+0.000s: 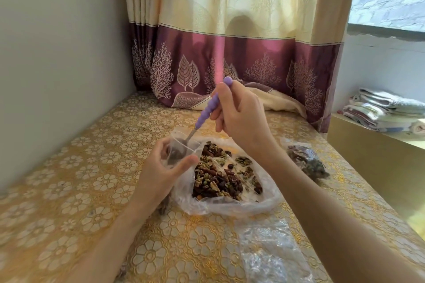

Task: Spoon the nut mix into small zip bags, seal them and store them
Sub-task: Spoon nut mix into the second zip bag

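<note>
Nut mix (pixel 218 179) lies heaped on an opened clear plastic bag (pixel 259 204) at the centre of the frame, on the desk (pixel 76 167) with its gold floral cover. The left hand (pixel 161 167) has its grip curled round a small zip bag (pixel 181 145), held open just left of the heap. The right hand (pixel 239 112) pinches a purple-handled spoon (pixel 207 110), whose bowl sits inside the zip bag. A filled bag (pixel 308 163) lies at the right.
</note>
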A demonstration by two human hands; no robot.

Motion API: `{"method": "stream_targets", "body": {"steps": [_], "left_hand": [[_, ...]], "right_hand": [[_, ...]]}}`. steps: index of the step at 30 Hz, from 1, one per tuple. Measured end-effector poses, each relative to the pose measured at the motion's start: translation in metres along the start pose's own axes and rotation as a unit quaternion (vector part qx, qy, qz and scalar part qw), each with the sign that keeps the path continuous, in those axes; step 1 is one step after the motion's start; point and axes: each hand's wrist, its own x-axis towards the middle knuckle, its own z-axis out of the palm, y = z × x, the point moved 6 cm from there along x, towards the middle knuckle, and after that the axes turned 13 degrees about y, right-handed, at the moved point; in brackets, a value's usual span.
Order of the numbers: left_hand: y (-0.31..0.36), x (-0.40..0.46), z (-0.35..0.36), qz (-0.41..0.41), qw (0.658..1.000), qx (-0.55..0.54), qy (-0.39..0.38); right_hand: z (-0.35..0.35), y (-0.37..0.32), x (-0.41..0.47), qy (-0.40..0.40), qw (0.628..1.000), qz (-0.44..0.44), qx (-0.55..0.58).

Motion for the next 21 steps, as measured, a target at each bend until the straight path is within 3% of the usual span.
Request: {"method": "stream_targets", "body": {"steps": [6,14,18,21], "left_hand": [[0.000,0.003,-0.003,0.013,1.000,0.012,0.016],[0.005,0.001,-0.006,0.029,0.998,0.046,0.016],[0.002,0.002,-0.005,0.026,0.998,0.053,0.019],[0.001,0.001,-0.005,0.030,0.998,0.057,0.016]], "right_hand": [[-0.020,0.004,-0.001,0.049,0.997,-0.008,0.055],[-0.094,0.058,-0.016,0.189,0.968,0.120,0.117],[-0.130,0.090,-0.038,0.258,0.954,0.147,0.039],[-0.143,0.108,-0.055,0.255,0.956,0.142,-0.024]]}}
